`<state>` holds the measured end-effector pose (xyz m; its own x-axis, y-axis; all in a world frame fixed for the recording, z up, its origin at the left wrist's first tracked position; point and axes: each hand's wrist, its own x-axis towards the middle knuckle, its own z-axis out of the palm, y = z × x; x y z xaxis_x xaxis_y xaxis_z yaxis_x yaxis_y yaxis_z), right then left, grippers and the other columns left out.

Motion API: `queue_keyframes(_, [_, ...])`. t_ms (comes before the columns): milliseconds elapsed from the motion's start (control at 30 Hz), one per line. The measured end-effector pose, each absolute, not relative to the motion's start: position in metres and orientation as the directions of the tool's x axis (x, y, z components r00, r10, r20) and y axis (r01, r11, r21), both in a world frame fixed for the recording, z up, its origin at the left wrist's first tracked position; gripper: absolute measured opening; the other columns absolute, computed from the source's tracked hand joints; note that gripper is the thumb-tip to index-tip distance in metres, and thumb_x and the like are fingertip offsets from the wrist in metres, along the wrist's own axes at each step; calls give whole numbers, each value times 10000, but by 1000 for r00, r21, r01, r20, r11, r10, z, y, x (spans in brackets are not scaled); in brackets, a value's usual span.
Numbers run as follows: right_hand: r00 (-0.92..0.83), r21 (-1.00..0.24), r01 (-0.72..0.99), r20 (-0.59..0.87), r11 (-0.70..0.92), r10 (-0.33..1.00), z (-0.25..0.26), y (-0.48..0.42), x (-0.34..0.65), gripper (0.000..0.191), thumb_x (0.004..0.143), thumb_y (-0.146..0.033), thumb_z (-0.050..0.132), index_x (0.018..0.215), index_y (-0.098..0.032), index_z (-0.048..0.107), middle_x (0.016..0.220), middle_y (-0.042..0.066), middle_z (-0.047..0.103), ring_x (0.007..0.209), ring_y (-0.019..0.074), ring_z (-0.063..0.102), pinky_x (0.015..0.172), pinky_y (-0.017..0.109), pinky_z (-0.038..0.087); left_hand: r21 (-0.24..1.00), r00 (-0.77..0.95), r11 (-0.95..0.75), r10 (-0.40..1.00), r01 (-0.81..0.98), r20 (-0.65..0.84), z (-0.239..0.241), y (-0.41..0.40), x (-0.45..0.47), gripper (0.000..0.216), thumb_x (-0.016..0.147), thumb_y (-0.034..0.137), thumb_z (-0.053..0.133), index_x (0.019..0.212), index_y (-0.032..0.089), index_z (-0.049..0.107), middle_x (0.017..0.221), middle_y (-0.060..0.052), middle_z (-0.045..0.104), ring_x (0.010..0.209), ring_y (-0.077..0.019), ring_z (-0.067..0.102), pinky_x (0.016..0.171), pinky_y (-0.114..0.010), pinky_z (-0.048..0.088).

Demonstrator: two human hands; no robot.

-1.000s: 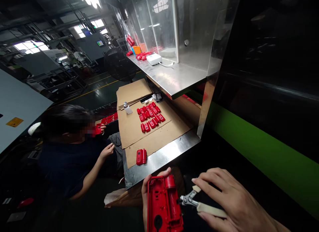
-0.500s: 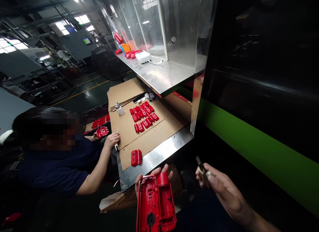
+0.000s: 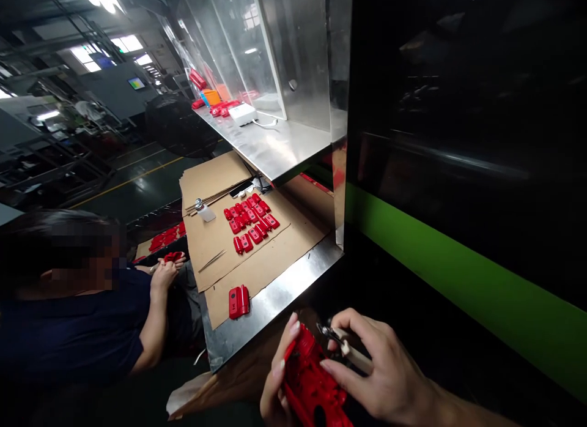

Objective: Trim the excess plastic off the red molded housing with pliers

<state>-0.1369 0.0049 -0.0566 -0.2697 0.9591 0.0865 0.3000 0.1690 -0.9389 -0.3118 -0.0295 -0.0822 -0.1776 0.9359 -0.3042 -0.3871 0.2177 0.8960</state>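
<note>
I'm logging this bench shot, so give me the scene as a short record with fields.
left hand: holds the red housing from the left
right hand: grips nippers, fingers resting on the housing
bench: one red part near its edge, rows of small red parts on cardboard
co-worker: seated at left, handling a red piece

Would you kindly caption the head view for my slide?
Left hand grips a red plastic housing; right hand holds cutting pliers against it.
</note>
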Motion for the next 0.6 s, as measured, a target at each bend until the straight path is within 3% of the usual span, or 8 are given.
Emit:
queue_keyframes(100, [-314, -938, 318, 31, 136, 949, -56, 7, -137, 150, 809, -251, 654, 906, -219, 544, 800, -20, 643, 723, 147, 603, 682, 271, 453, 854, -244, 204, 904, -478, -352, -81, -30, -296, 524, 648, 761, 776, 1035, 410, 812, 1295, 88, 706, 1530, -305, 319, 1315, -377, 242])
queue_keyframes(233, [-362, -932, 327, 31, 158, 932, -54, 9, -132, 105, 878, -307, 612, 891, -220, 554, 822, -13, 659, 741, 148, 616, 677, 263, 433, 871, -276, 202, 896, -447, -349, -78, -29, -289, 488, 612, 753, 802, 938, 391, 834, 1234, 75, 737, 1488, -330, 387, 1310, -368, 250])
queue_keyframes(333, [-375, -935, 314, 38, 165, 926, -55, 9, -128, 77, 904, -296, 587, 899, -221, 568, 826, -14, 674, 743, 146, 627, 673, 255, 425, 868, -278, 224, 886, -442, -371, -79, -27, -290, 537, 617, 756, 794, 976, 359, 832, 1272, 53, 726, 1505, -330, 353, 1303, -354, 250])
queue_keyframes(433, [-342, -939, 296, 66, 174, 938, -57, 10, -125, 58, 908, -267, 574, 879, -218, 564, 806, -16, 665, 719, 135, 618, 649, 245, 414, 875, -260, 203, 904, -439, -340, -85, -25, -290, 488, 725, 726, 740, 1006, 335, 826, 1344, 31, 689, 1517, -327, 337, 1313, -397, 215])
queue_keyframes(500, [-298, -936, 302, 89, 182, 951, -58, 11, -125, 94, 913, -299, 593, 885, -215, 564, 809, -17, 654, 718, 133, 609, 657, 248, 417, 886, -262, 144, 924, -440, -280, -91, -25, -291, 363, 758, 675, 744, 955, 379, 820, 1274, 50, 723, 1491, -311, 391, 1311, -426, 230])
queue_keyframes(600, [-272, -924, 354, 48, 146, 961, -57, 12, -126, 163, 849, -320, 680, 914, -209, 579, 832, -11, 659, 748, 154, 614, 697, 275, 429, 891, -257, 126, 931, -436, -258, -98, -27, -295, 354, 797, 678, 701, 988, 401, 810, 1272, 59, 724, 1501, -284, 381, 1315, -398, 225])
